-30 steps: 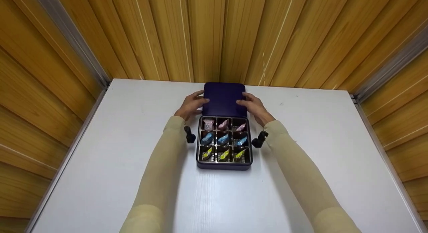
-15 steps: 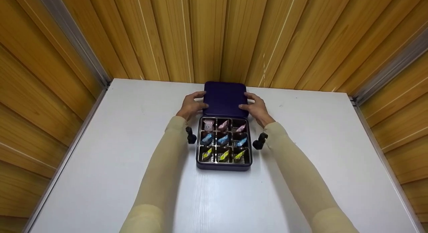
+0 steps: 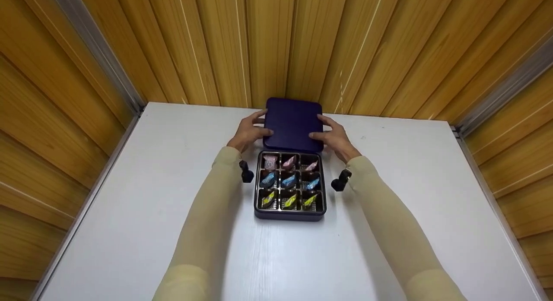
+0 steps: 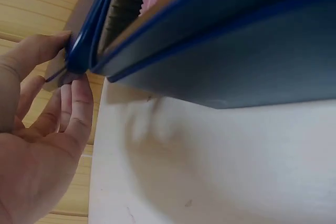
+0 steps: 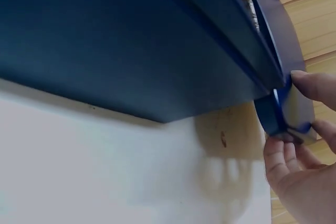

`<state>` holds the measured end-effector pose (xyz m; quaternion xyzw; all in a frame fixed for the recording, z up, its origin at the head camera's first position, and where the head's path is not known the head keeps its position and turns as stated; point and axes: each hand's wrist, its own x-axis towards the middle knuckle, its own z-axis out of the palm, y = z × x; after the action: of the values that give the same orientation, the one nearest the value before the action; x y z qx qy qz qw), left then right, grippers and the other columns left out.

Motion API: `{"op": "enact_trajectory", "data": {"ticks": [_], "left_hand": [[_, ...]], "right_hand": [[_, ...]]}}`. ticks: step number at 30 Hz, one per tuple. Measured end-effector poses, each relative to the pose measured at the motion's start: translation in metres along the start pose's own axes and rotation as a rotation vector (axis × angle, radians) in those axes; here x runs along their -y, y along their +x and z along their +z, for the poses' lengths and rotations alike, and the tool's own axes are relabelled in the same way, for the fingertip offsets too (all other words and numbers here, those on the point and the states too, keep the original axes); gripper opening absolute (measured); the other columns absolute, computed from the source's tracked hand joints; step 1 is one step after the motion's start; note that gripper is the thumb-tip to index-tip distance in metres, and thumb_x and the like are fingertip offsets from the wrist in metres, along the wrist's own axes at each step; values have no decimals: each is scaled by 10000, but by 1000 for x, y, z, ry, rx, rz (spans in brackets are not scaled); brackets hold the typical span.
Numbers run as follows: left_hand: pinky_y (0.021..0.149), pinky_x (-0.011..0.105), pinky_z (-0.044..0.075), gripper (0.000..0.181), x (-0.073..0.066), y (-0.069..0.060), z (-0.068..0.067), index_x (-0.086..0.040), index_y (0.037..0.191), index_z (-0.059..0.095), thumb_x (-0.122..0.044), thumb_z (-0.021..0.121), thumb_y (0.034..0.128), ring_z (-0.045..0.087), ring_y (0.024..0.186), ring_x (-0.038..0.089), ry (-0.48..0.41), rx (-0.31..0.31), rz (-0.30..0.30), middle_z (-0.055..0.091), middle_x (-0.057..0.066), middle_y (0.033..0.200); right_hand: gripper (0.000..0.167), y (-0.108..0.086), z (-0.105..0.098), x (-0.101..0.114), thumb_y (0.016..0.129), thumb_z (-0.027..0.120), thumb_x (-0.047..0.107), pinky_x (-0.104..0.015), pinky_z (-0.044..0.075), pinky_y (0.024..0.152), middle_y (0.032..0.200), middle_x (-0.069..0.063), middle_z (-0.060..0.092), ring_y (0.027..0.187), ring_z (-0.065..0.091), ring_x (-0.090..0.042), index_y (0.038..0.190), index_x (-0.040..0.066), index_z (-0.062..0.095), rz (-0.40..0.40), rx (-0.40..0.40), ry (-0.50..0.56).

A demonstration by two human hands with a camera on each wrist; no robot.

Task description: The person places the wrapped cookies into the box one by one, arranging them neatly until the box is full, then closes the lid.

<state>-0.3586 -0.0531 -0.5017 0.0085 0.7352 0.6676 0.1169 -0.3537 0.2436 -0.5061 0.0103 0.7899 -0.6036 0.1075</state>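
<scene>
A dark blue tin box sits on the white table, its inside split into several compartments. Pink wrapped candies fill the back row, blue ones the middle row and yellow ones the front row. Behind the tin, the dark blue lid is held up, slightly askew. My left hand grips its left edge, thumb on the upper face, fingers beneath, as the left wrist view shows. On the opposite edge, my right hand pinches the lid the same way. Whether lid and tin are hinged, I cannot tell.
A wood-slat wall rises right behind the lid, along the back edge of the white table. More slatted panels with metal frame strips stand at both sides. Black wrist mounts flank the tin.
The lid has shifted slightly up and toward the back wall and turned a little, both hands moving with it. The tin and candies have stayed in place.
</scene>
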Motion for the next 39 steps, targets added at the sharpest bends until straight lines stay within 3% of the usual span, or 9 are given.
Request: {"op": "enact_trajectory", "data": {"ticks": [5,12,23,33,39], "left_hand": [[920,385,620,846,-9,-3,-2,-204,1616,491,55,819,880,681,1136,309,56,-5,11,547,191,1459],[823,410,651,822,-22,-12,-6,-219,1610,502,5,838,894,698,1101,307,92,14,28,542,177,1469],[752,385,661,830,-26,-29,-10,-180,1610,496,5,842,879,736,1006,320,85,36,62,571,202,1432],[733,389,662,820,-28,-51,-8,-218,1572,555,4,874,850,748,965,308,24,4,68,613,156,1398],[707,387,662,809,-23,-65,-4,-208,1558,574,1,878,838,728,960,290,29,-20,90,628,132,1398]], "right_hand": [[865,-3,-6,7,937,818,94,-327,606,909,1660,-130,343,1101,629,-253,1672,173,369,-20,30,6],[857,-10,-9,14,924,849,166,-266,620,734,1627,-122,393,892,675,-189,1657,177,405,-65,10,-63],[873,-30,-9,20,931,852,252,-291,632,690,1632,-111,409,896,685,-214,1664,171,385,-113,17,-132],[863,-55,-5,26,935,847,273,-276,610,679,1614,-123,435,827,702,-184,1658,148,392,-156,-12,-177],[855,-72,0,26,931,848,295,-305,602,703,1608,-120,439,884,693,-203,1648,140,410,-174,-48,-231]]}}
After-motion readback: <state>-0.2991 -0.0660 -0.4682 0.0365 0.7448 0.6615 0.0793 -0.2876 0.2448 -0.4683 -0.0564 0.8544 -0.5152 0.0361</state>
